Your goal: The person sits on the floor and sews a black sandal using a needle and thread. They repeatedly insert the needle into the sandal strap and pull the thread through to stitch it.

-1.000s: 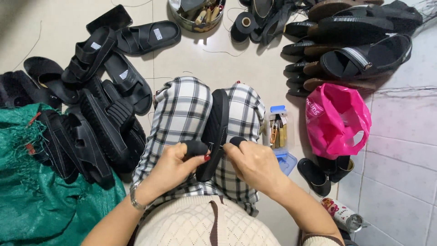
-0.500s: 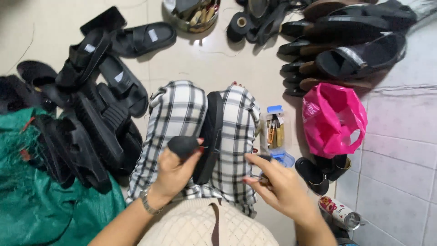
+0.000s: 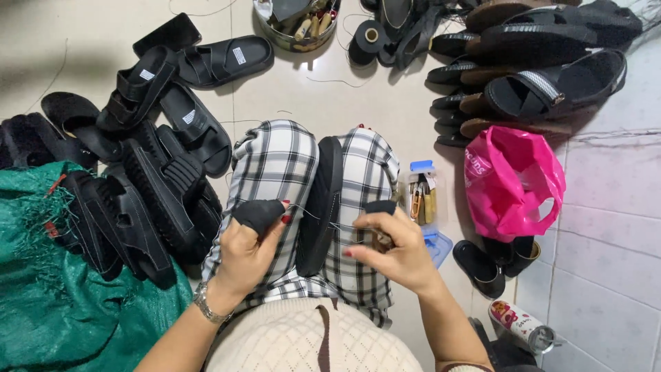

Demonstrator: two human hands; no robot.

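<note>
Pale tiled floor (image 3: 289,76) surrounds you; your left hand (image 3: 251,251) and right hand (image 3: 392,251) pinch thin thread (image 3: 313,215) beside the black rubber sandal sole (image 3: 322,203), a crumpled pink plastic bag (image 3: 513,180) at your right.

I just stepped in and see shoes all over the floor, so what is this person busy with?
A person sits on the pale tiled floor with a black sandal sole clamped on edge between their checked-trousered knees. The left hand and right hand, each with a black cover over a fingertip, pull a thin thread taut across the sole. Finished black strapped sandals lie around, beside a pink plastic bag and a round tin of tools.
</note>
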